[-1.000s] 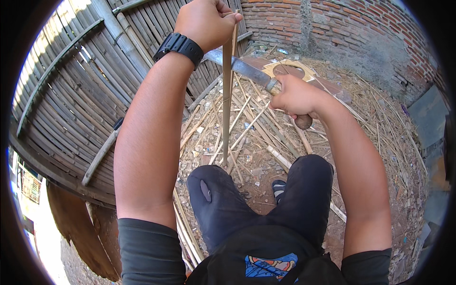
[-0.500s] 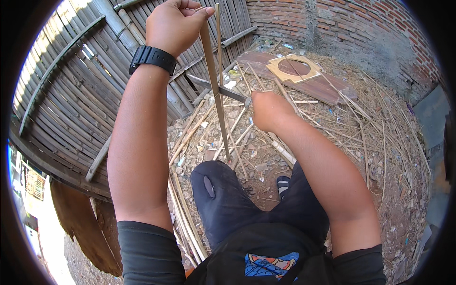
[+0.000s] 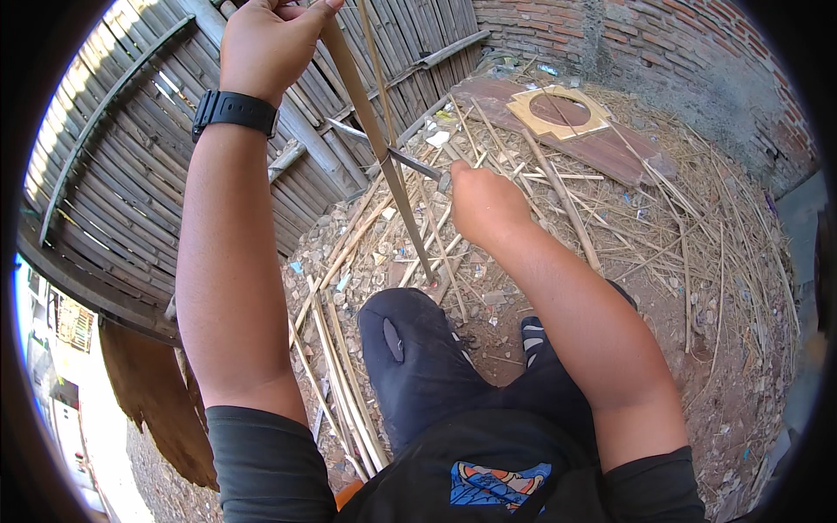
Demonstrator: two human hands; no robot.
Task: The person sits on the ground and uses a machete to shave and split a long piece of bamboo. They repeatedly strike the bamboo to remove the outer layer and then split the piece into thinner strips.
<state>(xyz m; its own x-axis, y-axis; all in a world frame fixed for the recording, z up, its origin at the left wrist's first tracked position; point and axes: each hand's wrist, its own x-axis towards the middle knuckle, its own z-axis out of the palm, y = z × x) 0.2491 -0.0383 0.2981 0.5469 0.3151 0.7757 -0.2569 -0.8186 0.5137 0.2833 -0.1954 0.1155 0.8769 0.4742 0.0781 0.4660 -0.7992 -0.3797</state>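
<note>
Bamboo strip (image 3: 384, 166) stands upright, its foot on the littered ground by the knee; left hand (image 3: 270, 39) pinches its top, right hand (image 3: 484, 205) is clenched on a knife (image 3: 405, 159) biting its middle.

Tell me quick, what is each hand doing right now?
Left hand: closed, its grip on the top of the bamboo strip.
Right hand: closed around the handle of the knife, blade against the strip.

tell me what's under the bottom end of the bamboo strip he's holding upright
The bamboo strip ends on rubble ground strewn with bamboo slivers, just beyond the knee. The exact contact spot is too small to see.
</note>
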